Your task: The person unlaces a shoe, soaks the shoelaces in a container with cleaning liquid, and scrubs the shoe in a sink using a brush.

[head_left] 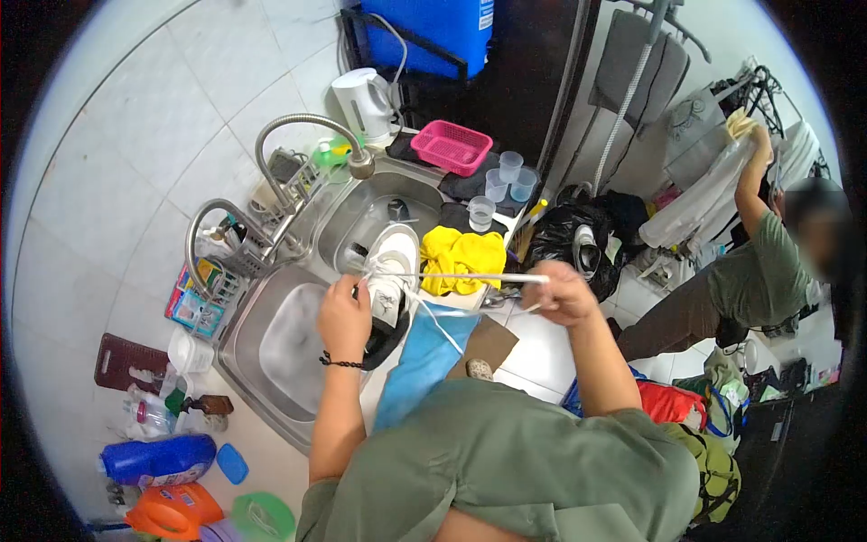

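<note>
A white sneaker [395,248] with a dark inner collar rests at the divider between the two sink basins, its toe away from me. My left hand [345,316] is closed at the sneaker's laced side; whether it grips the shoe or a lace is hard to make out. Out to the right, my right hand [564,294] is closed on a white shoelace [479,276], drawn taut from the sneaker. Another length of lace hangs slack below it. A yellow cloth [462,259] lies crumpled just beyond the taut lace.
Two curved faucets [302,122] rise behind the steel sink [262,298]. A pink basket [452,147], clear cups [497,185] and a white kettle [363,104] stand on the far counter. Bottles [163,459] crowd the near left. Another person [759,262] handles hanging clothes at right.
</note>
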`<state>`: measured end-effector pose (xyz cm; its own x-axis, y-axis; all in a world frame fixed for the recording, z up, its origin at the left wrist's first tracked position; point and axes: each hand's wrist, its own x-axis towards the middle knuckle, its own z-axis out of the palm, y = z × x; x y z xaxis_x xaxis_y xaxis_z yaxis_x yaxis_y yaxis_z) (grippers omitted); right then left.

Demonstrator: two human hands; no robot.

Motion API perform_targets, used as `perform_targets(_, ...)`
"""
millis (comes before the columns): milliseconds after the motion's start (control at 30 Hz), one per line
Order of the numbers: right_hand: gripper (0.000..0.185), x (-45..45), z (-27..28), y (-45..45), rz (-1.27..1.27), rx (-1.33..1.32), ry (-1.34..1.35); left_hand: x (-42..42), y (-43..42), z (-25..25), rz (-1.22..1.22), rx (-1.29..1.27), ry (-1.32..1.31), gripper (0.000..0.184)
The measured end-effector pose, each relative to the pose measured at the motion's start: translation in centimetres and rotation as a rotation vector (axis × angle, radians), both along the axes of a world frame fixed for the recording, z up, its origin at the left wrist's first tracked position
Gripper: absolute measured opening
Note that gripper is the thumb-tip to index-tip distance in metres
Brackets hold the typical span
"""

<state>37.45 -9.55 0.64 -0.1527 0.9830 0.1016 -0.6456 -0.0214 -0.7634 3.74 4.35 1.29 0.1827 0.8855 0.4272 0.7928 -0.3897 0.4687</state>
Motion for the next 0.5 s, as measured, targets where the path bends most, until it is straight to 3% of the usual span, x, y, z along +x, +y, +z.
perform_targets(133,0.019,2.3,0.8,-1.3,-0.239,0.109,-0.045,-0.6,1.0,0.3,-0.05,-0.101,-0.024,0.018)
perform_targets(267,0.012,2.6,1.6,-0.4,-0.337,0.253,0.285,-1.2,2.4,-1.6,0.0,-0.106,-0.025,0.017)
perform_targets(333,0.01,2.3,3.2,0.8,-0.534,-0.007,-0.034,-2.1,2.7,-1.1,0.02,-0.183,-0.047,0.021)
perform_targets(400,0.013,1.5,2.9,3.6,-0.573,-0.176,-0.388,-3.1,3.7,-2.1,-0.014,-0.199,-0.057,0.022)
perform_targets(500,0.019,-2.8,4.8,7.3,-0.519,-0.106,-0.581,-3.4,4.7,-2.3,-0.114,-0.271,-0.093,0.028)
